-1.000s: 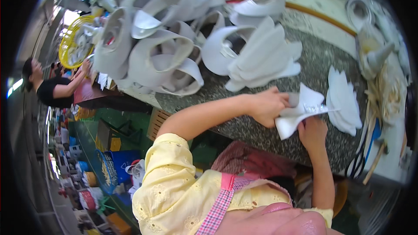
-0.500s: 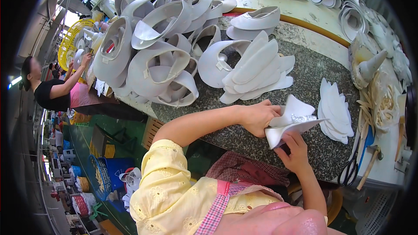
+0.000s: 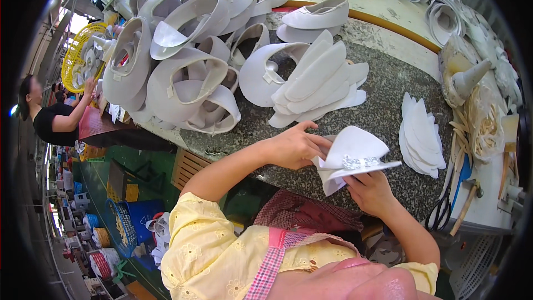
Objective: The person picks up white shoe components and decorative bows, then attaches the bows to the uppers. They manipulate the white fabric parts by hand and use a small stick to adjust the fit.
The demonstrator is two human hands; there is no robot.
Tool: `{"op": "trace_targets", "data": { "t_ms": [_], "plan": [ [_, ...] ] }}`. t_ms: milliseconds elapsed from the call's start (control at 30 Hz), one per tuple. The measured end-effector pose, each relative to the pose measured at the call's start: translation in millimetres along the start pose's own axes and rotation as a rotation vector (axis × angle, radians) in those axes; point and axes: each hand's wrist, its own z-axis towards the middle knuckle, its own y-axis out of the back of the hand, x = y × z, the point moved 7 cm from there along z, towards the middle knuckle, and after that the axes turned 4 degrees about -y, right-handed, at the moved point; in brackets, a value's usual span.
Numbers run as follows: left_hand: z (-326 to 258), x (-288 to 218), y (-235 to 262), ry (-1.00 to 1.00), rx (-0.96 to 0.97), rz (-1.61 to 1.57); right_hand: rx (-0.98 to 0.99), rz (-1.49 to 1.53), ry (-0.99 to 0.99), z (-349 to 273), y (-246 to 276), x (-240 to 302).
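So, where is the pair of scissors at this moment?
In the head view the scissors lie at the right end of the speckled stone worktop, near its front edge, below the stack of flat white cut pieces and right of the right hand.

Bright even daylight, fisheye-bent edges, dark rim

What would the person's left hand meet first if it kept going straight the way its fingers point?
The left hand points right and already touches the folded white piece held by both hands; beyond that, probably the white cut-out stack.
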Motion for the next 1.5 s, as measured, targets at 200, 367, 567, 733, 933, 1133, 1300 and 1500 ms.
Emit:
{"op": "trace_targets", "data": {
  "t_ms": [200,367,567,733,933,1133,1300,1500],
  "plan": [
    [-3,11,-3,0.043,-0.070,-0.103,0.015,-0.132,0.069,6,-5,5],
    [-3,-67,57,0.012,-0.362,0.085,0.028,-0.186,0.045,12,-14,7],
    [12,-111,0,-0.126,-0.227,0.581,-0.049,-0.207,0.042,17,-16,15],
    [-27,-90,-17,0.022,-0.183,0.905,-0.033,-0.127,-0.017,22,-9,16],
    [-40,-104,-25,-0.029,-0.419,0.927,-0.138,0.034,-0.120,29,3,24],
    [-52,-103,-37,-0.079,-0.502,0.938,-0.062,0.141,-0.156,39,-17,28],
    [-66,-101,-53,-0.006,-0.519,0.899,-0.002,0.061,-0.045,38,-18,38],
    [-65,-95,-69,0.182,-0.481,0.862,0.037,-0.122,-0.069,36,-26,38]
  ]
}}
